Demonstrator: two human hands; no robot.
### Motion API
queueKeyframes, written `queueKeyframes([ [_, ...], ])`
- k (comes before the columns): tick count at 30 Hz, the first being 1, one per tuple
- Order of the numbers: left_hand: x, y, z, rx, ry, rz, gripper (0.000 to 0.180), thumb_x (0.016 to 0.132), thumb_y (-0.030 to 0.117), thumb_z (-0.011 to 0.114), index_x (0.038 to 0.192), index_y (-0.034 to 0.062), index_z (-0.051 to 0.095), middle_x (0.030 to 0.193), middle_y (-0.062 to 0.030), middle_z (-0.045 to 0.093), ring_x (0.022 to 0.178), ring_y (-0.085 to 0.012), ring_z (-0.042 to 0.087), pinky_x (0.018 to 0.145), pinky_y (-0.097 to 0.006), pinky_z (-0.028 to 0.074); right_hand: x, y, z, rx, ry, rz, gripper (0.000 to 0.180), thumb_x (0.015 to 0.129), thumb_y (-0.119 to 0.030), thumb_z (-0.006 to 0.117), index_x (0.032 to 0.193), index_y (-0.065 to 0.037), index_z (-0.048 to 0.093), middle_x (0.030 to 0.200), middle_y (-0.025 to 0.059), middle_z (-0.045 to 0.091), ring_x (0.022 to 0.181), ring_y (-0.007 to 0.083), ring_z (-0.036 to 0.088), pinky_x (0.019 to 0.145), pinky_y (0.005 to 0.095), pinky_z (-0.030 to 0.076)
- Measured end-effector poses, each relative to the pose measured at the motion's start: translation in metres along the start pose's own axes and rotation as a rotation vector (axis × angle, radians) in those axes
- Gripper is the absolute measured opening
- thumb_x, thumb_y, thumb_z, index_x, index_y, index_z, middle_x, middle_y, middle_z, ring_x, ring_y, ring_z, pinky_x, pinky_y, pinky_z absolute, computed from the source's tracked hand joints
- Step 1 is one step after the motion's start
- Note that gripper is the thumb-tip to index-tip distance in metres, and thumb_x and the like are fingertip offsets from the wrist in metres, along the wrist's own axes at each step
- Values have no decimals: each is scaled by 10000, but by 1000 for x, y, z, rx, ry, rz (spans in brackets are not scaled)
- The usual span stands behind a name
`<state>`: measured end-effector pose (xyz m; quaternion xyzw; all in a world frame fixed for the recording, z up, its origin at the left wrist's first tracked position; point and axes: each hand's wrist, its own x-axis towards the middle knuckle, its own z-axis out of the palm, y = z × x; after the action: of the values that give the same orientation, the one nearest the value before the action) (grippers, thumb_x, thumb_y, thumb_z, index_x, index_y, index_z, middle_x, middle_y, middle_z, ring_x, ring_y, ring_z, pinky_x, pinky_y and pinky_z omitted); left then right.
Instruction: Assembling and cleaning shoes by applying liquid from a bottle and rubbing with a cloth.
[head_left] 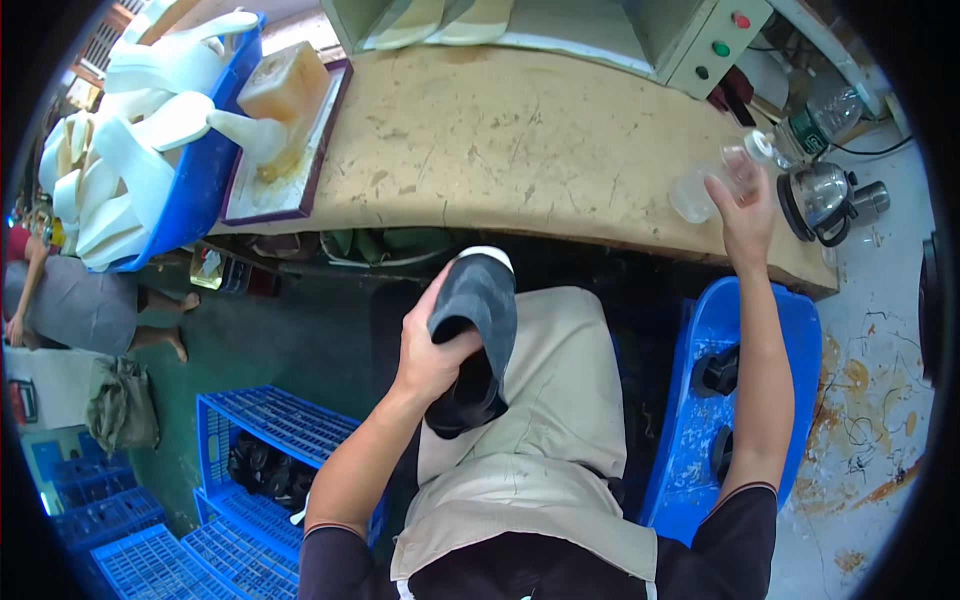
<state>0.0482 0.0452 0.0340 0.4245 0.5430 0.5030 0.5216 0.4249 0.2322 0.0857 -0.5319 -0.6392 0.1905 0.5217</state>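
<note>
My left hand (pixel 428 352) grips a dark grey ankle-high shoe (pixel 486 300) above my lap, its thumb reaching into the opening. The shoe's toe points away from me, with a pale edge at its tip. At the right end of the workbench, my right hand (pixel 748 222) is at a clear plastic bottle (pixel 692 194) with a white cap. The thumb lies on the near side, and the fingers show blurred through the plastic. The bottle leans, cap toward the right.
On the bench's left, a tray (pixel 298 212) carries a yellowish block and a white-handled tool beside a blue crate (pixel 196 180) of white shoe parts. A glass pot (pixel 822 196) stands right. A blue plastic chair (pixel 752 300), blue racks (pixel 280 420) and another person (pixel 75 305) surround me.
</note>
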Motion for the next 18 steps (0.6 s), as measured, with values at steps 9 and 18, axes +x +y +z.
queueKeyframes([
  [9, -2, -52, 16, 69, 307, 120, 801, 728, -93, 726, 1488, -6, 489, 1366, -160, 637, 1172, -261, 634, 1023, -313, 480, -185, -100, 107, 38, -506, -56, 1005, 783, -175, 788, 1608, 4, 245, 1630, 211, 312, 1486, 358, 353, 1194, 465, 344],
  [18, -28, -86, -5, 157, 253, 203, 811, 726, -93, 728, 1492, -17, 474, 1442, -205, 577, 1241, -301, 613, 1033, -331, 499, -218, -88, 187, 45, -506, -127, 667, 730, 66, 654, 1393, 29, 584, 1377, 214, 613, 1160, 336, 647, 981, 351, 527],
])
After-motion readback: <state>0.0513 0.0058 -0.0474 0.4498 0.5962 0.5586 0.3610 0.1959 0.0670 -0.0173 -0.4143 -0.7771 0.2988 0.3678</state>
